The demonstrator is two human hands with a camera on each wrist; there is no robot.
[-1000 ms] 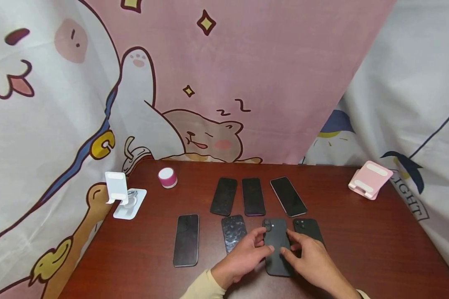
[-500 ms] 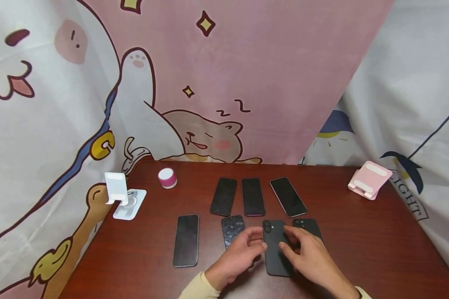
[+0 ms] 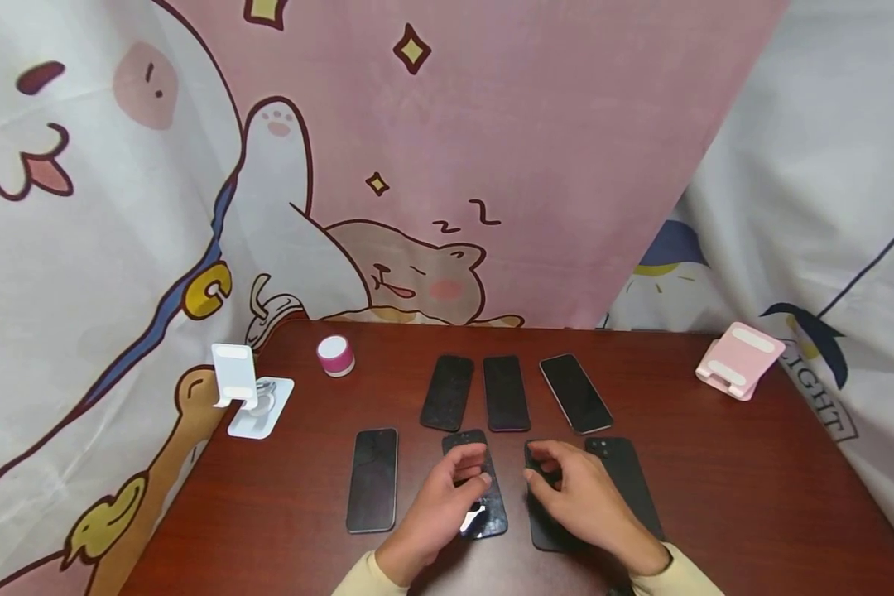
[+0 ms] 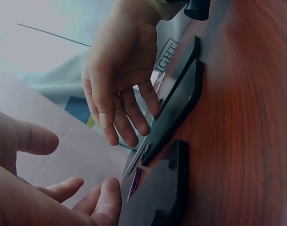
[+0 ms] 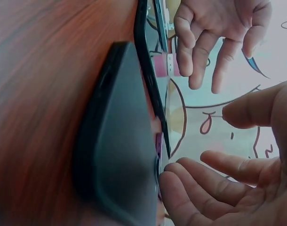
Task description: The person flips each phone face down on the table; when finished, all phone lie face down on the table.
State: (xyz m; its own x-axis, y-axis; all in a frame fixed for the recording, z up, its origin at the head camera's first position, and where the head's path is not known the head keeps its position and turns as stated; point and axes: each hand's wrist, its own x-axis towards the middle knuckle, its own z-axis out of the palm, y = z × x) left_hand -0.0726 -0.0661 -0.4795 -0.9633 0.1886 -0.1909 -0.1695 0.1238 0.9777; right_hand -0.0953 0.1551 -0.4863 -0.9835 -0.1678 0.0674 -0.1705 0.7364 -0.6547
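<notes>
My left hand [image 3: 435, 505] hovers over a glossy black phone [image 3: 496, 505] lying on the table, its fingers loosely bent around nothing. Over a dark phone [image 3: 542, 521] with its back up is my right hand [image 3: 584, 501], covering part of that phone, including its camera corner. In the right wrist view the right fingers [image 5: 204, 193] are loosely bent close above this phone [image 5: 124, 146], with air between fingers and thumb. The left wrist view also finds both hands without anything in them. Another dark phone [image 3: 632, 476], camera side up, lies just right of the right hand.
Three phones form a back row: left [image 3: 447, 393], middle [image 3: 506, 393] and tilted right [image 3: 576, 393]. One more phone [image 3: 372, 480] lies to the left. A white stand [image 3: 249, 397], a pink round box [image 3: 335, 356] and a pink stand [image 3: 740, 361] stand farther out.
Both hands held the dark phone by its sides, then let go. My left hand has moved left over the glossy phone; my right hand has shifted left across the dark phone.
</notes>
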